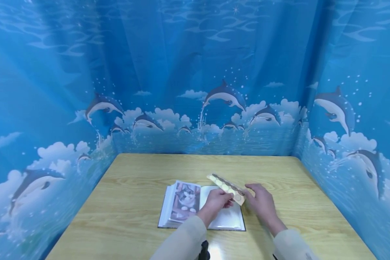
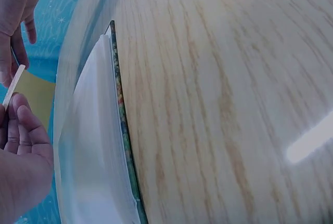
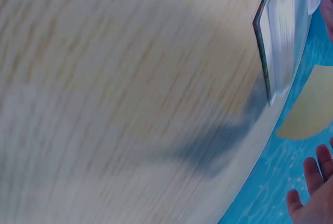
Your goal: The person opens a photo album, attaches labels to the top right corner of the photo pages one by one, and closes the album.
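Note:
My left hand (image 1: 217, 203) pinches the near end of a cream sheet of round stickers (image 1: 225, 185), with dark-edged circles along one side. The sheet is tilted above the right page of an open photo album (image 1: 227, 219). My right hand (image 1: 262, 203) is at the sheet's right end, its thumb side close to the edge; whether it touches is unclear. In the right wrist view, the outer fingers of the right hand (image 3: 317, 195) are spread and loosely bent, below the plain back of the sheet (image 3: 309, 107). A cat picture (image 1: 185, 200) fills the album's left page.
The album lies on a wood-grain table (image 1: 130, 202). Blue curtains (image 1: 169, 119) printed with dolphins and clouds hang behind the table and along both sides. A small black object (image 1: 204, 251) shows at the bottom beside the left sleeve.

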`<state>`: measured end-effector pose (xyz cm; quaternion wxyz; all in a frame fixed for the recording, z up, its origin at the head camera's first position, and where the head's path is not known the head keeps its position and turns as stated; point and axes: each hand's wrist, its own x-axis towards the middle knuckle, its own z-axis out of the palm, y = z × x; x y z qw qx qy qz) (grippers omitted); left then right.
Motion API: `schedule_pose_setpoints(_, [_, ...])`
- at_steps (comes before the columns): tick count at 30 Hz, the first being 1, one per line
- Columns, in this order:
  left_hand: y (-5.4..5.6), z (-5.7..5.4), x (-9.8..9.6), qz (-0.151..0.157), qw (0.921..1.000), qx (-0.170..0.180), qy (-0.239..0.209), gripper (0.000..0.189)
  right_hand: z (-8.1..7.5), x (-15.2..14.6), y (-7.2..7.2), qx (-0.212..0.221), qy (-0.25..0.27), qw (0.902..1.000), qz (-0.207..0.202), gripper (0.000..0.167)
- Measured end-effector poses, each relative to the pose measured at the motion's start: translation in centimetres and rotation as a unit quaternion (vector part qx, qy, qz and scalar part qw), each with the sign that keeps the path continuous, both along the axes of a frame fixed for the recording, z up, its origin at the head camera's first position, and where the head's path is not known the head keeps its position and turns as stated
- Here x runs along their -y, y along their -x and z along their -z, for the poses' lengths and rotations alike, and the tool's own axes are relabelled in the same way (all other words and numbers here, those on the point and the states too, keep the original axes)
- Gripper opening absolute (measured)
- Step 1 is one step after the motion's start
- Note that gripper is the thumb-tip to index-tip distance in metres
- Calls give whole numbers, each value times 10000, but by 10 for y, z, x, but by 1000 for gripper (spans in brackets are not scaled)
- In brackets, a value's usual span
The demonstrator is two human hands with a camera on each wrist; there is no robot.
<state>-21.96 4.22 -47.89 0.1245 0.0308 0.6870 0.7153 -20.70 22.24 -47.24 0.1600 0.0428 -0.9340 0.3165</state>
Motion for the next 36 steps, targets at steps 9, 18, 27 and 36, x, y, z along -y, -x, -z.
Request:
schedule_pose_setpoints(9, [2, -4, 0, -268, 9993, -137, 234, 15, 3, 24, -11, -1062, -379, 9936, -6, 19])
schedule_pose_setpoints(18, [3, -3, -3, -556, 9976, -281, 309, 16, 4, 37, -16, -1107, -539, 9921, 254, 18])
schedule_pose_setpoints(27, [1, -4, -6, -585, 9973, -326, 303, 16, 4, 38, -18, -853, -447, 9948, 336, 22])
schedule_pose_setpoints(36, [3, -1, -8, -600, 9974, -374, 168, 18, 6, 39, -17, -791, -198, 9961, 345, 17])
